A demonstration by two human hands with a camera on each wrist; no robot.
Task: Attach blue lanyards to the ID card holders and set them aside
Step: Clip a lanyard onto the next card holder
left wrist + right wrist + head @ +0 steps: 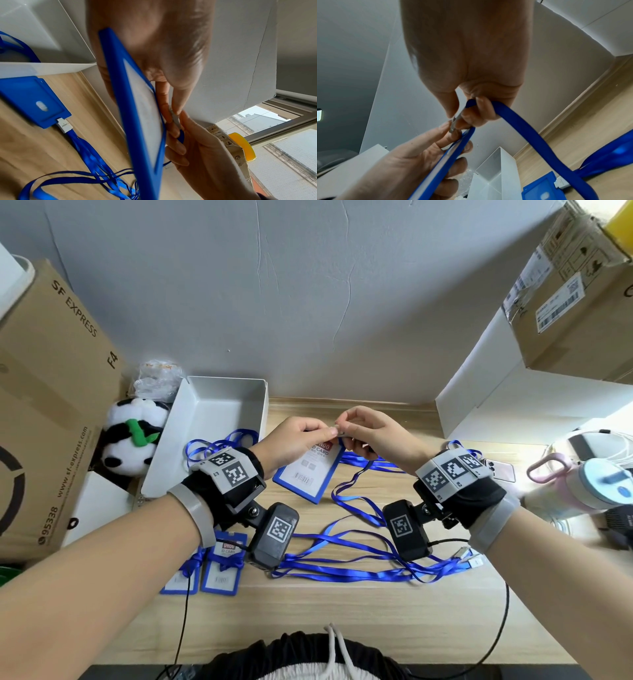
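My left hand (301,436) pinches the top of a blue ID card holder (310,472) lifted above the wooden desk (342,611); the same holder (142,121) fills the left wrist view edge-on. My right hand (370,433) pinches the metal clip (340,433) of a blue lanyard (359,501) against the holder's top edge. In the right wrist view the clip (453,124) sits between the fingertips of both hands and the lanyard strap (530,138) trails down to the desk. Two holders with lanyards (219,566) lie at the near left.
A white tray (205,433) stands behind my left hand, a panda plush (133,436) and a cardboard box (44,412) to its left. Loose blue lanyards (359,563) spread across the desk middle. A pink bottle (575,484) and a phone (500,470) sit at the right.
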